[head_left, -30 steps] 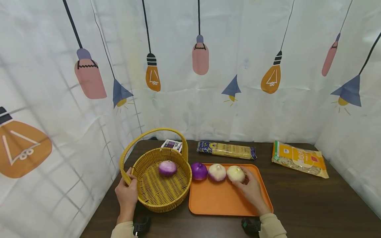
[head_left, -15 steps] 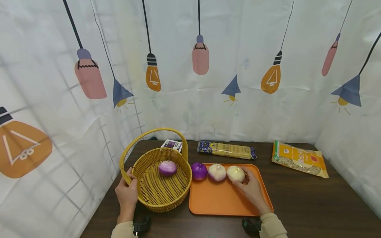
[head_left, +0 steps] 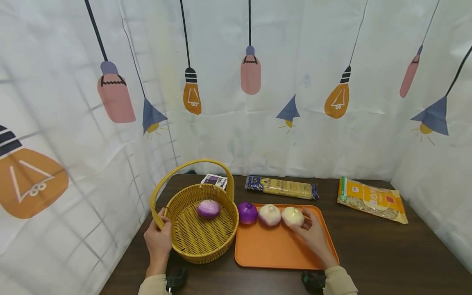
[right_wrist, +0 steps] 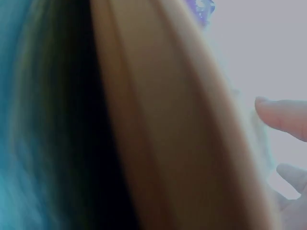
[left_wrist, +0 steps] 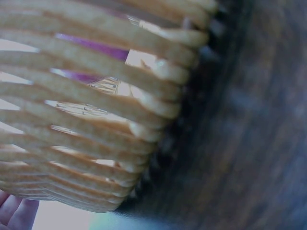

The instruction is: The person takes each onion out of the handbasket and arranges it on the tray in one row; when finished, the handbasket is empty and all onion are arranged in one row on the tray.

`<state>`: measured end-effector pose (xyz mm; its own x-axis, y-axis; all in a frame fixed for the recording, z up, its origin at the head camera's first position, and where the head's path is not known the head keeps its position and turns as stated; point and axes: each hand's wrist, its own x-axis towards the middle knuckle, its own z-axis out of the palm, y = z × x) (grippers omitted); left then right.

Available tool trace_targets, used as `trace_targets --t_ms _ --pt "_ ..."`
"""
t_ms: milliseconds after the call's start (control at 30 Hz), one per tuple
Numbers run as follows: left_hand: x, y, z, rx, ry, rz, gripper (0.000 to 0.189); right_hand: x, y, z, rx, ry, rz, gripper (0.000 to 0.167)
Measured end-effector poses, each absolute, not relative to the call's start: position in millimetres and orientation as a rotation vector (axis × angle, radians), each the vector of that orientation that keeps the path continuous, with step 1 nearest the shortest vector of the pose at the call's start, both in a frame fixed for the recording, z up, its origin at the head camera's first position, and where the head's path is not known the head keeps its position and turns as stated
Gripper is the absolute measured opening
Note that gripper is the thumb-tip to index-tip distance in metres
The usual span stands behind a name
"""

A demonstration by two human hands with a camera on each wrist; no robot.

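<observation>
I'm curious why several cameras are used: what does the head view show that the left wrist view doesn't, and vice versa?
Only the head view: orange tray, white onion in the right grip, long yellow packet, orange-yellow bag.
Only the left wrist view: see-through gaps, close up, in the wall of the wicker basket.
Both: that basket, part of the left grip and, seemingly, the dark table, blurred at the wrist.

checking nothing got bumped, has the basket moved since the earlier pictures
No; in the head view, the basket sits in the same place beside the orange tray.
</observation>
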<state>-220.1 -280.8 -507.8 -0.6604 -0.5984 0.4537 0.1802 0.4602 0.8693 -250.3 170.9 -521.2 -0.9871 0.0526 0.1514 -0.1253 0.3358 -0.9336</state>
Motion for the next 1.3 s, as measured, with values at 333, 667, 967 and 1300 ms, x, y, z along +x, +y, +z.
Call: trace_targets --t_ms 333,667,967,1300 --pt "-220 -281 -508 0.335 -1.923 -1.274 0.016 -247 177 -510 0.015 -2.385 1.6 0.064" --pt "-220 -279 -506 0.321 -1.921 -1.268 0.013 -240 163 -489 0.039 -2.239 1.564 0.047" --pt "-216 -281 -507 0.32 -1.93 -1.304 0.015 -233 110 -467 0.276 -2.17 1.65 0.038" --pt "-217 -281 -508 0.304 -1.949 -1.295 0.017 -228 50 -458 0.453 -2.179 1.841 0.034"
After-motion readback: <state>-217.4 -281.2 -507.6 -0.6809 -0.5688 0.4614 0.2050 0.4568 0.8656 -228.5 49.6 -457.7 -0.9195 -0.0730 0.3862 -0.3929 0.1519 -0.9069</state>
